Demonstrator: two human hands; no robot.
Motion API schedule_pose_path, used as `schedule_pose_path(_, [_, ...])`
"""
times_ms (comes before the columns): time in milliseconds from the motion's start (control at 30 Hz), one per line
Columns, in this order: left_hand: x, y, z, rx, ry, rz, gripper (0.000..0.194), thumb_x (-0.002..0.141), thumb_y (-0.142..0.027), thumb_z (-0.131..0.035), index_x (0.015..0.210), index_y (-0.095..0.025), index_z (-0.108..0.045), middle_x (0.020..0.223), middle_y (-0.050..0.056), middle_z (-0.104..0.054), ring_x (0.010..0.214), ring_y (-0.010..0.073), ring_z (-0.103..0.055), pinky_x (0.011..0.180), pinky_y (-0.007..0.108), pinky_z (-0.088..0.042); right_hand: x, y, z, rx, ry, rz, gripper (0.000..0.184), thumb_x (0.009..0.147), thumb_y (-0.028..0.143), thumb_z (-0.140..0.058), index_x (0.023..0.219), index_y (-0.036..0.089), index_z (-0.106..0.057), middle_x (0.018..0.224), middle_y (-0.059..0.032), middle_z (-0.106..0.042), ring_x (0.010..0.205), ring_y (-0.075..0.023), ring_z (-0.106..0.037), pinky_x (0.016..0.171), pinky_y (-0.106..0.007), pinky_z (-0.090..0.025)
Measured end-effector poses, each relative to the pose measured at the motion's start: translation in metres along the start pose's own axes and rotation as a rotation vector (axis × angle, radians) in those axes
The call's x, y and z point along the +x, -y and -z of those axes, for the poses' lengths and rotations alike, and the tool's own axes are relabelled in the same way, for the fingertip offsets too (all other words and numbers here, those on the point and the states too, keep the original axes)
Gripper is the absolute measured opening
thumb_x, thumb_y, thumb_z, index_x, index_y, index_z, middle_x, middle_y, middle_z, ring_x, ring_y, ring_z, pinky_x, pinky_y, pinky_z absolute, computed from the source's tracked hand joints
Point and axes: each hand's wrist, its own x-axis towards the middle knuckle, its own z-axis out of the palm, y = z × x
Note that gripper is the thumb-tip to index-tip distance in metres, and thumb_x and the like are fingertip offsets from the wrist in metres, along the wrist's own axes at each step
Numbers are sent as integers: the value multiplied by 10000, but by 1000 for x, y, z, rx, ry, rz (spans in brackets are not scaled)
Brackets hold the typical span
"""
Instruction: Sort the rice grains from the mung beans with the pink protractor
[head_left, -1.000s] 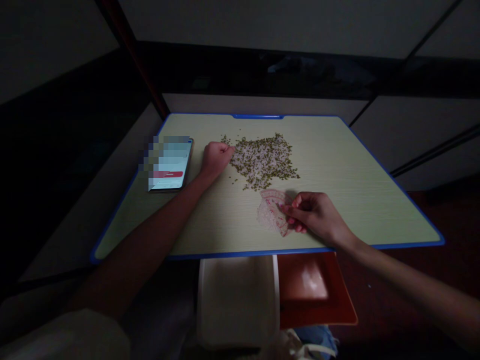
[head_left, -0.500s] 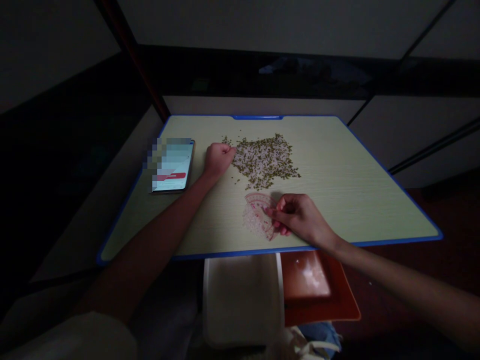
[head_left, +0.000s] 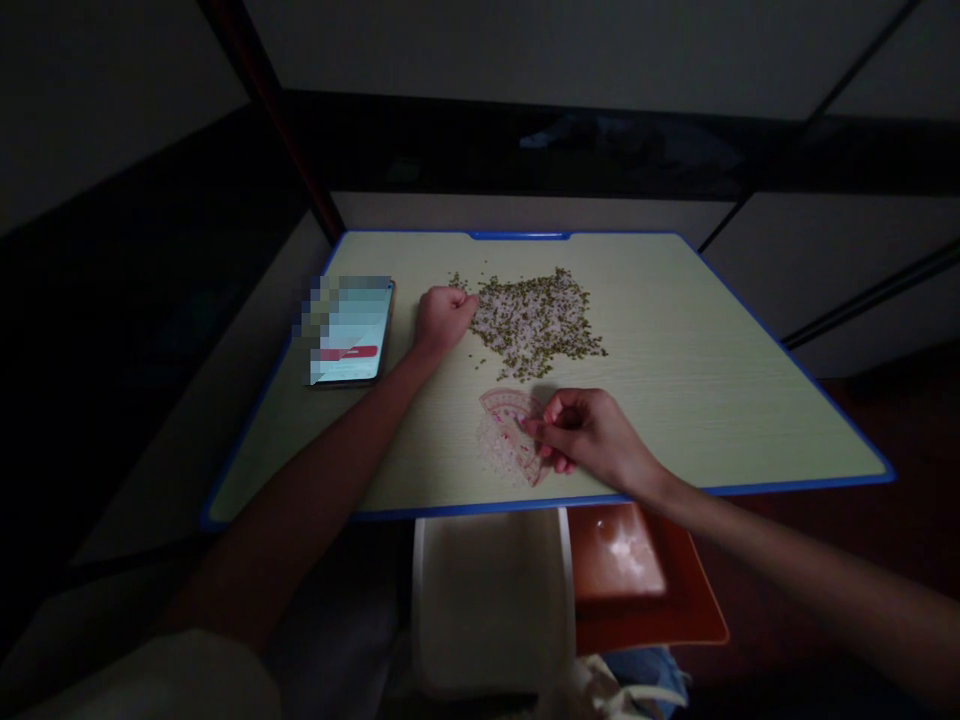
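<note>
A clear protractor with red markings (head_left: 513, 408) is pinched in my right hand (head_left: 585, 432), close to the table's front edge. Its flat body lies over or against a thin scatter of white grains (head_left: 491, 455) that look like rice. Behind it spreads a mixed pile of small green beans and white grains (head_left: 532, 320). My left hand (head_left: 444, 318) rests in a closed fist at the pile's left edge; whatever its fingers may hold is hidden.
A lit phone (head_left: 352, 335) stands at the left of the light tabletop with blue edging (head_left: 712, 400). Below the front edge sit a white bin (head_left: 491, 600) and an orange-red surface, perhaps a stool (head_left: 652, 610). Dark panels stand behind the table.
My right hand has shifted the protractor slightly left across the white grains. My left fist stays in place beside the pile. The whole view has moved a little.
</note>
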Motion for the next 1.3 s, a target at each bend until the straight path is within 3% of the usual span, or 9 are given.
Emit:
schedule_pose_path(200, [-1, 1, -2, 11, 5, 13, 394, 728, -273, -502, 387, -198, -321, 399, -46, -260, 449, 94, -293, 503, 267, -225, 18, -1, 13, -109, 42, 108, 206, 700, 268, -616, 634, 173, -446, 514, 10, -574, 359, -53, -457, 351, -181, -340])
schedule_pose_path(367, [-2, 1, -1, 15, 11, 23, 388, 734, -276, -505, 394, -198, -337, 394, -45, -272, 452, 97, -306, 499, 264, -230, 37, 7, 23, -403, -3, 345, 54, 694, 186, -565, 676, 158, -522, 577, 4, -560, 497, -87, -485, 465, -211, -358])
schedule_pose_path(467, [-2, 1, -1, 12, 11, 11, 396, 736, -279, -504, 390, -197, -329, 396, -45, -267, 453, 95, -301, 498, 264, -226, 41, 13, 22, -504, -4, 408, 57, 733, 206, -546, 733, 152, -563, 588, 6, -566, 509, -94, -483, 493, -223, -347])
schedule_pose_path(633, [-2, 1, -2, 12, 5, -7, 402, 733, -260, -501, 385, -196, -309, 399, -48, -244, 444, 90, -285, 493, 267, -213, 42, 18, 17, -543, 82, 497, 195, 807, 270, -511, 870, 129, -631, 644, -11, -600, 535, -105, -488, 516, -233, -361])
schedule_pose_path(833, [-3, 0, -2, 17, 12, 0, 403, 734, -259, -503, 390, -196, -304, 403, -51, -231, 447, 89, -273, 494, 268, -209, 47, 20, 16, -488, 186, 610, 238, 812, 191, -507, 961, 116, -676, 923, -75, -681, 817, -164, -608, 730, -267, -445])
schedule_pose_path(1100, [-2, 3, -2, -5, 2, -14, 400, 734, -274, -496, 389, -197, -309, 408, -51, -234, 442, 88, -277, 493, 272, -207, 45, 21, 8, -454, 239, 693, 238, 825, 161, -504, 967, 113, -688, 1022, -106, -673, 937, -186, -626, 803, -270, -457])
schedule_pose_path(1300, [-2, 2, -2, 4, 3, -2, 396, 730, -272, -500, 391, -196, -309, 411, -51, -234, 450, 88, -274, 499, 269, -214, 45, 21, 4, -493, 351, 770, 235, 854, 188, -491, 986, 110, -669, 950, -103, -673, 878, -176, -626, 766, -276, -469])
